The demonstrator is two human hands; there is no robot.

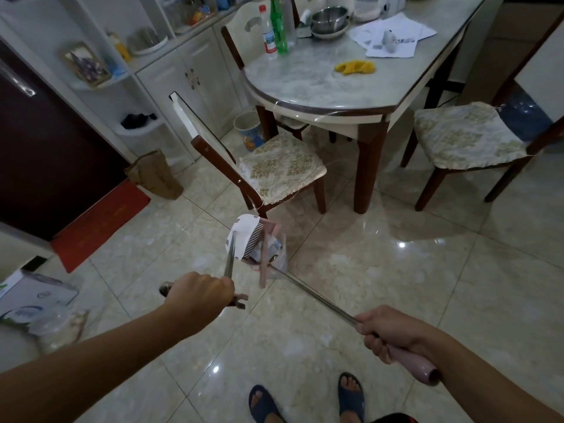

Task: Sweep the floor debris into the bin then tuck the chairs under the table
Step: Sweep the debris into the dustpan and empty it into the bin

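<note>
A pink long-handled dustpan point(262, 254) with a grey comb edge holds white paper scraps point(244, 236) above the tiled floor. Two brown wooden cushioned chairs point(274, 169) point(470, 138) stand pulled out from the marble-topped desk point(320, 83).

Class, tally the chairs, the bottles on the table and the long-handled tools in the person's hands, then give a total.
Dark wooden chairs with patterned seat cushions, plus a chair back behind the table: 3
Plastic bottles: 2
Long-handled tools, the pink broom and dustpan: 2
Total: 7
</note>
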